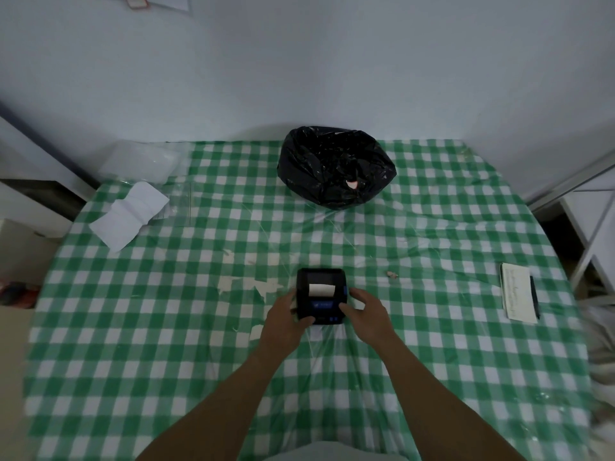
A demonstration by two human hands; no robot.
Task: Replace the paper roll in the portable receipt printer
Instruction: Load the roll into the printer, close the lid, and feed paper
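A small black receipt printer (321, 287) rests on the green-and-white checked table near its middle. A short strip of white paper (321, 289) sticks out of its slot on top, above a blue panel. My left hand (286, 319) grips the printer's left and front side, thumb over the front edge. My right hand (367, 312) is at the printer's right side with fingers curled beside it, touching the right edge.
A black bin bag (336, 166) stands open at the back centre. Folded white paper sheets (129, 214) and a clear plastic bag (143, 161) lie at the back left. A notepad with a pen (519, 296) lies at the right. The tablecloth (166, 327) has torn patches left of the printer.
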